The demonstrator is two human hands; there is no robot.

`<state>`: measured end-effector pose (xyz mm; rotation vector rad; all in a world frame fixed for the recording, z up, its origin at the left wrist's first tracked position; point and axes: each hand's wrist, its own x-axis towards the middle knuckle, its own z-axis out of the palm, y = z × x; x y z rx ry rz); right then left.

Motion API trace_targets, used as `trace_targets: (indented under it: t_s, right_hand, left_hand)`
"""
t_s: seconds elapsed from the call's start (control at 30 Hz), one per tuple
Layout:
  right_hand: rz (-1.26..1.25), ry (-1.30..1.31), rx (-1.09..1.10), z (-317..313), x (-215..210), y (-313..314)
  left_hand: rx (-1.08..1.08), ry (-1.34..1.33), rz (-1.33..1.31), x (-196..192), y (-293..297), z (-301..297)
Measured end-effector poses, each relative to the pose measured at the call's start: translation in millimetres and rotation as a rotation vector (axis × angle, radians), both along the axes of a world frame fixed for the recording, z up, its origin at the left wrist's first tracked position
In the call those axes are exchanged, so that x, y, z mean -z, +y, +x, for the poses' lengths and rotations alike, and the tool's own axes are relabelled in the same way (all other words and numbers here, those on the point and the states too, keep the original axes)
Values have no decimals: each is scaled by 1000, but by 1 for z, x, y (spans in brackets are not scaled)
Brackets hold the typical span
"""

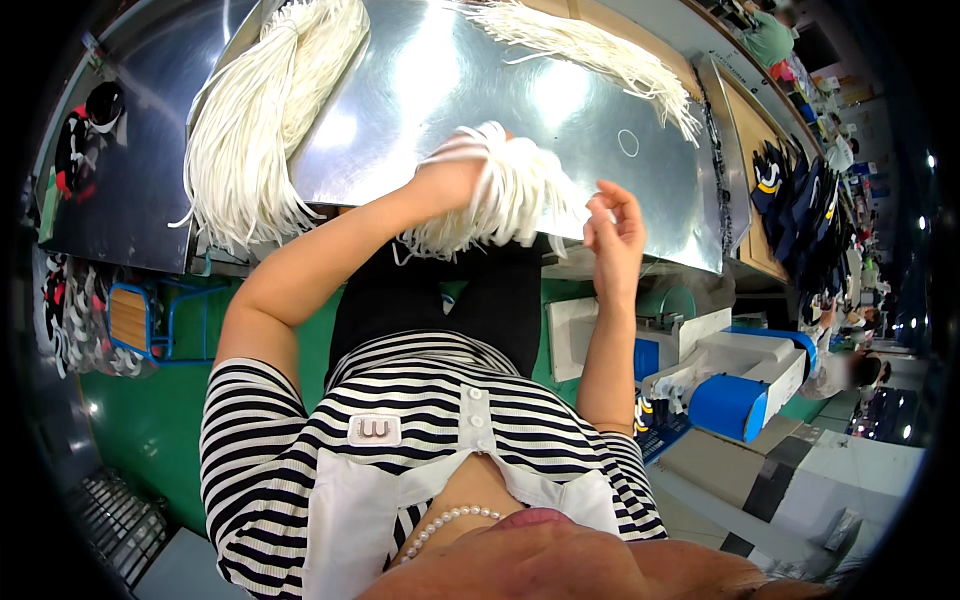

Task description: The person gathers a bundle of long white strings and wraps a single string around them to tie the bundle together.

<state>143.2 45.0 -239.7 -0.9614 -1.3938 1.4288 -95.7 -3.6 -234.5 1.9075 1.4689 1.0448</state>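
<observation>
My left hand [452,187] is closed round a thick bundle of white cords [520,190], held over the near edge of the metal table. The cords loop over the hand and hang in a loose, motion-blurred fan. To the right of the bundle, my right hand [617,228] is raised with its fingers curled and the thumb close to the index finger. Something small and pale shows at those fingertips, but I cannot make it out. A larger bundle of off-white cords [265,130] lies on the table's left part. Another bunch [600,62] lies along the far side.
The shiny metal table [400,110] spans the front. A single white loop [628,143] lies on its right part. Dark blue pieces [795,205] fill a tray at the right. A white-and-blue machine [740,375] stands lower right; a blue-framed stool [135,318] stands at the left.
</observation>
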Motion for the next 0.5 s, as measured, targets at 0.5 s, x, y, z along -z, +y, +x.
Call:
trace_targets:
  t_s: [0.5]
  right_hand:
    - [-34,102,-68,-26,-13,13]
  left_hand:
    - [48,-1346,-667,23,2,10]
